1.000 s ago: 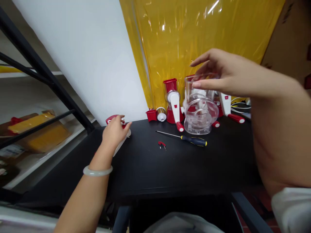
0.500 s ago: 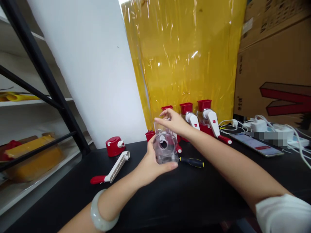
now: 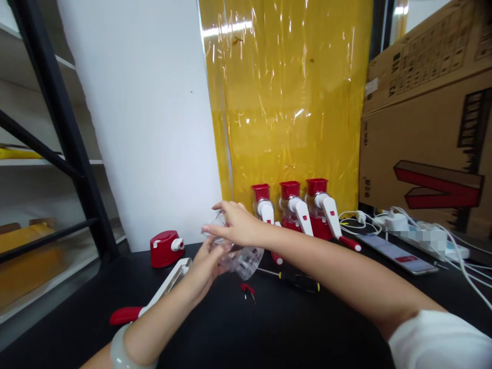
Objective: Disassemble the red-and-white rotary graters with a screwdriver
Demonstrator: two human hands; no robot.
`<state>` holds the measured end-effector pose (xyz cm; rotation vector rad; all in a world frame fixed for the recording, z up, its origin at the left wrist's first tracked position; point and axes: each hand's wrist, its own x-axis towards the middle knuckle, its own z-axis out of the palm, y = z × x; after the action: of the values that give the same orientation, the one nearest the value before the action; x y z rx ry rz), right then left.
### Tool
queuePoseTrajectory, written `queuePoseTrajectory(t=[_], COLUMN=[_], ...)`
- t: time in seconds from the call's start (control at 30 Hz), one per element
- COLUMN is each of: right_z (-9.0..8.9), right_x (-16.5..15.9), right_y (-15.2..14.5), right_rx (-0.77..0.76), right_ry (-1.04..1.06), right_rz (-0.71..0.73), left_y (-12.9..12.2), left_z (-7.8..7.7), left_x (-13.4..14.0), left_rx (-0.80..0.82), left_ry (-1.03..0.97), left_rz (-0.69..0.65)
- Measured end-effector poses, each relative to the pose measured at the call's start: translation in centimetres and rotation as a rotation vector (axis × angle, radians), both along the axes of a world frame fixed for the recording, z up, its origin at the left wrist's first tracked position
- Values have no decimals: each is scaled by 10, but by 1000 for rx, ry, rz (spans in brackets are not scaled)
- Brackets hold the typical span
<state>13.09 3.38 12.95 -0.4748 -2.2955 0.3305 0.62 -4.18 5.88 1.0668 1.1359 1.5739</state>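
A clear plastic grinder body (image 3: 246,262) is held above the black table, tilted with its wider end toward the right. My left hand (image 3: 209,266) is closed around it from below and the left. The fingers and thumb of my right hand (image 3: 238,225) grip its upper left end, which they partly hide. Below the body lie a small red piece (image 3: 246,288) and tiny bits beside it. A screwdriver (image 3: 300,281) rests to the right, partly behind my right forearm. To the left are a red grinder base (image 3: 165,249) and a white crank handle (image 3: 166,287) with a red grip.
Three assembled red and white grinders (image 3: 291,205) stand in a row before a yellow plastic curtain (image 3: 284,102). On the right are a phone (image 3: 397,253), white cables and chargers (image 3: 423,236), and a large cardboard box (image 3: 418,128). A black-framed shelf (image 3: 69,154) stands left.
Both hands have moved left in view with the clear grinder body. It has turned from its round opening facing me to lying tilted sideways. The small red piece now shows on the table.
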Motion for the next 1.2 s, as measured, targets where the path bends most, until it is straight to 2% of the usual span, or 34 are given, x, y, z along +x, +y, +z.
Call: queuePoseTrajectory(t=[0.1, 0.2, 0.27, 0.4, 0.57, 0.7, 0.77, 0.87, 1.07, 1.2], right_z=[-14, -42, -64, -95, -97, -103, -108, -111, -100, -92], right_x=[43, 97, 127, 154, 152, 157, 161, 165, 169, 178], right_y=[-4, 1, 12, 33, 32, 34, 36, 37, 34, 41], right_rx=[244, 507, 538, 380, 85, -93, -156, -203, -342, -325], right_ry=[99, 132, 17, -282, -595, -733, -754, -754, -624, -491], right_rz=[105, 74, 62, -29, -138, -184, -180, -157, -101, -52], left_y=[3, 7, 9, 12, 9, 9, 9, 10, 9, 8], left_z=[-3, -6, -9, -11, -12, -13, -15, -18, -15, -14], left_x=[-18, -33, -38, -38, -31, -31, -32, -30, -21, -16], left_rx=[36, 54, 88, 200, 216, 197, 199, 211, 174, 161], left_ry=[-188, -306, -362, -356, -324, -184, -176, -281, -413, -531], left_rz=[-102, -136, -104, 4, 101, 168, 170, 130, 92, 145])
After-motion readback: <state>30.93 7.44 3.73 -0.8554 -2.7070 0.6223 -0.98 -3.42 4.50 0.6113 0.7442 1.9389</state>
